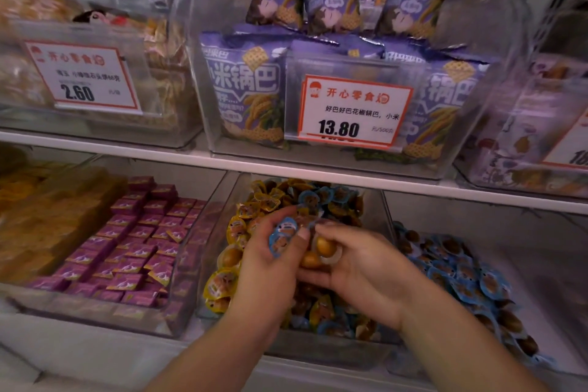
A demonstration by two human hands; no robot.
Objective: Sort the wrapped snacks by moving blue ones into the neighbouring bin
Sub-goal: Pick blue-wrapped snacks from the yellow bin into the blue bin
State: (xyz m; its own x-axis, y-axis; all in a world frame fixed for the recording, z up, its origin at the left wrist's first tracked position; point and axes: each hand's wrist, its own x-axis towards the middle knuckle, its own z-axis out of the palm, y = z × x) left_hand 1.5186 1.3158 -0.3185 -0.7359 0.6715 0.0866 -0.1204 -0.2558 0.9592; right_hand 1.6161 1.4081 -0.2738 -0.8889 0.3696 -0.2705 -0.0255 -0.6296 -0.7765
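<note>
Blue snacks [283, 237] in left hand [270, 261], mid-bin.

Head camera looks forward and down, close over shelf bins [219, 226].

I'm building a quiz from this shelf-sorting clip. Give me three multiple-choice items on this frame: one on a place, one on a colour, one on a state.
1. Where is the bin holding only blue snacks?
A. Right of the mixed bin
B. Left of the mixed bin
C. On the upper shelf

2. What colour are the boxed snacks left of the mixed bin?
A. Green
B. Purple
C. White

3. What does the left hand hold?
A. Nothing
B. A price tag
C. Blue snacks

Key: A, the blue bin sits right of the mixed bin. B, the boxed snacks are purple. C, the left hand grips blue snacks.
</note>
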